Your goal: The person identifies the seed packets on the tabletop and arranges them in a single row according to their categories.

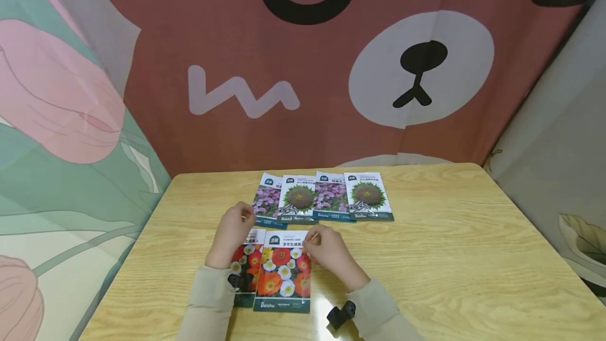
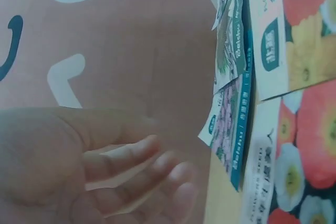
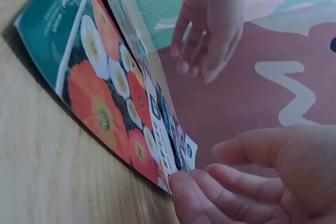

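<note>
Two poppy seed packets lie at the front of the table. The right-hand poppy packet (image 1: 283, 273) overlaps the edge of the left-hand poppy packet (image 1: 245, 299). My right hand (image 1: 329, 251) is at the upper right corner of the overlapping packet. In the right wrist view its fingertips (image 3: 184, 187) are right at that corner, with the thumb apart from them. My left hand (image 1: 231, 236) is above the upper left of the other poppy packet, its fingers loosely bent and holding nothing in the left wrist view.
Behind them lies an overlapping row: a purple-flower packet (image 1: 267, 201), a packet with a round green-edged flower head (image 1: 298, 199), another purple-flower packet (image 1: 331, 196) and another flower-head packet (image 1: 369, 193). Beyond the wooden table (image 1: 450, 262) hangs a printed bear curtain (image 1: 322, 57).
</note>
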